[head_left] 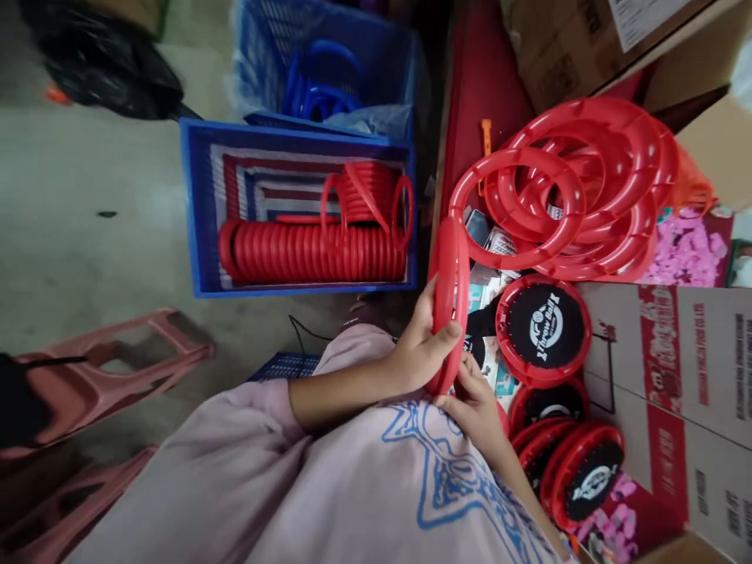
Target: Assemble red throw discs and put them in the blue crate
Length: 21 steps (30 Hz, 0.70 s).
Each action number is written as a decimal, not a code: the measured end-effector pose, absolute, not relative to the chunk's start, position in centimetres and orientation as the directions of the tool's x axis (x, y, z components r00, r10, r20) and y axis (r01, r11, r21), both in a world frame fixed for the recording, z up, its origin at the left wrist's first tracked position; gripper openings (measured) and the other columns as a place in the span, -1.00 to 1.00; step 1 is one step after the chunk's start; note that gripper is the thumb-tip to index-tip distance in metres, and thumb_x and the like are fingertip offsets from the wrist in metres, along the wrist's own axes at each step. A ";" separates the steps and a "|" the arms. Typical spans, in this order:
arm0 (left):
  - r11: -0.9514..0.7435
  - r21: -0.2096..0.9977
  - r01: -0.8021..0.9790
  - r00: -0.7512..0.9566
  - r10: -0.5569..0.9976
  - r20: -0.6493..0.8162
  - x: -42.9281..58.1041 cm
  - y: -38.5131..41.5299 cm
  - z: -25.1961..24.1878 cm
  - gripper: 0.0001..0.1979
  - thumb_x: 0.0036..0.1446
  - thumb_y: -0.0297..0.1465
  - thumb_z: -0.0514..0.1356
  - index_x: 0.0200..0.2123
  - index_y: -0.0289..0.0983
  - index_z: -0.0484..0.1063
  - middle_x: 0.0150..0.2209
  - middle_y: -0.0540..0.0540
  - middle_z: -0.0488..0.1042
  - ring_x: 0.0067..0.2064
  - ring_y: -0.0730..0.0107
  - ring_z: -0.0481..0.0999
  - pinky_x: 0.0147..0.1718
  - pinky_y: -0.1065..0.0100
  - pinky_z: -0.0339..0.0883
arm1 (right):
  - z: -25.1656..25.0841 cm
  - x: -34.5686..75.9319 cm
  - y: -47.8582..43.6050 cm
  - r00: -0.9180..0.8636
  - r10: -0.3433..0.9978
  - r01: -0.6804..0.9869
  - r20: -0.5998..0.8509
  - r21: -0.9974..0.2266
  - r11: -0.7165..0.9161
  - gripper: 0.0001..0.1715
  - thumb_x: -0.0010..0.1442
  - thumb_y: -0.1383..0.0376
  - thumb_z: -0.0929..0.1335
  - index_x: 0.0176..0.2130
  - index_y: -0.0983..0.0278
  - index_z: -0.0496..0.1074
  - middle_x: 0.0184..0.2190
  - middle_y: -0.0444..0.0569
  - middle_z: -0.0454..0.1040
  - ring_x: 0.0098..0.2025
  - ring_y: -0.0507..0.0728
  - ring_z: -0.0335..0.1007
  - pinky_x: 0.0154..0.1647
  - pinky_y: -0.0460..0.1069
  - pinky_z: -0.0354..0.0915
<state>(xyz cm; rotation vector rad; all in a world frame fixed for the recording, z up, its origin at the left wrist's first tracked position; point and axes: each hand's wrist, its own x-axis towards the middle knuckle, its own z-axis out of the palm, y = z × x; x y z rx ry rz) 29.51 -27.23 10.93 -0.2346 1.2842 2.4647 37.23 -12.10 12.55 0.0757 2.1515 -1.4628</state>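
Both hands [421,352] clasp a red ring [450,270] edge-on, its long axis running up-down in view.

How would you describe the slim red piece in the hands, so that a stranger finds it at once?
Start from the pale shirt with the blue drawing. Above that drawing, the left hand and the right hand hold a slim red piece, seen edge-on. Unlike the red rings piled to its right, it is gripped in both hands.
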 end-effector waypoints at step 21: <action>-0.556 0.804 -0.211 -0.969 0.008 -0.248 45.4 -35.4 16.3 -0.47 0.20 -0.09 0.15 0.23 0.02 0.24 0.24 0.02 0.25 0.33 0.23 0.11 0.32 0.27 0.01 | 14.8 50.8 -19.4 -0.934 -0.346 0.016 -0.092 -0.976 0.215 -0.26 0.10 0.07 0.44 0.23 0.01 0.26 -0.13 -0.05 0.23 -0.05 0.06 0.20 0.06 0.00 0.22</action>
